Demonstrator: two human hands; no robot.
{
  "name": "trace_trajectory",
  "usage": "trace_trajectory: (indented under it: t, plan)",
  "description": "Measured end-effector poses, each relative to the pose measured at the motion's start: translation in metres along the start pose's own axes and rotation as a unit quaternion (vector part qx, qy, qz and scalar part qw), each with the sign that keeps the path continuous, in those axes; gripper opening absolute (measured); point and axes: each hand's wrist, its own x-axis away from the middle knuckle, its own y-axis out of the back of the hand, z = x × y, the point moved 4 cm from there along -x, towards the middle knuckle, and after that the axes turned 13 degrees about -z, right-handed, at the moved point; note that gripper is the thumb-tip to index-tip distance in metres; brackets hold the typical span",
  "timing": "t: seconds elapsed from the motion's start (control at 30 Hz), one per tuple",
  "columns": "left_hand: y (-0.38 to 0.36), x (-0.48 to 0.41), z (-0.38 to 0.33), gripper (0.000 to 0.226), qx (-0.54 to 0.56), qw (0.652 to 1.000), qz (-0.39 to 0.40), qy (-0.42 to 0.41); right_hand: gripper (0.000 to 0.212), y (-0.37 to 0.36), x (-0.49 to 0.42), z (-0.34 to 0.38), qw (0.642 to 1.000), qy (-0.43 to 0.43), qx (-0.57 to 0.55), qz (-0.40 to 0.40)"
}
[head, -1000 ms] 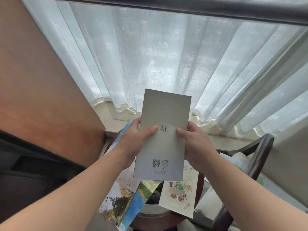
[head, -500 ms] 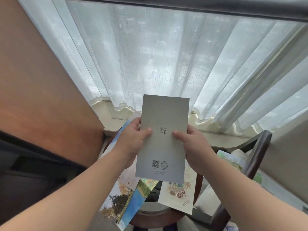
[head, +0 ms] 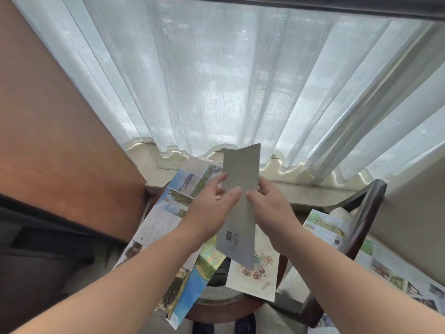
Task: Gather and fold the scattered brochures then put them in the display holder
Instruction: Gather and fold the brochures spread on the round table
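Grey brochure (head: pixel 242 169) has tilted, narrower; fingers of left hand (head: pixel 212 209), right hand (head: pixel 273 209) pinch it.

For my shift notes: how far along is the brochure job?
Early. No display holder is in view, so nothing shows as filed. The left hand and right hand hold a grey brochure. To go: open brochures on the round table and the chair.

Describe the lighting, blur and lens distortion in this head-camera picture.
Head view: daylight through the sheer curtain backlights the scene, so the grey brochure faces the camera in shade; its small print and the left hand look slightly motion-blurred; the wide lens bows the curtain rail and wooden panel.
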Motion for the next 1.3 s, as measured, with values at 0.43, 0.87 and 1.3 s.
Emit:
trace_trajectory:
  t: [0.43,0.87,1.3]
  plan:
    - [-0.066,-0.005,0.102,0.024,0.077,0.978,0.062,0.183,0.065,0.063,0.001,-0.116,0.944,-0.053,0.313,-0.086]
    - [-0.138,-0.047,0.194,0.072,-0.396,0.916,0.044,-0.037,0.071,0.086,-0.051,-0.234,0.887,-0.068,0.457,-0.028]
    - [-0.153,-0.051,0.218,0.077,-0.448,0.893,0.012,-0.041,0.082,0.081,-0.06,-0.256,0.846,-0.014,0.533,0.016]
